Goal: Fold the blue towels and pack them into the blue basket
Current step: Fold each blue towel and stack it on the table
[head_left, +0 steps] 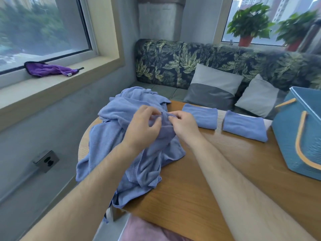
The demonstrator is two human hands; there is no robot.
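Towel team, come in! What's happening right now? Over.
Left hand, right hand pinching the towel pile. Two folded towels on table, unpacked. Basket beside them, nothing between.

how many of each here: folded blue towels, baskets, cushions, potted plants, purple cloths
folded blue towels: 2
blue basket: 1
cushions: 2
potted plants: 2
purple cloth: 1
total: 8
unfolded blue heap: cannot be counted, left out
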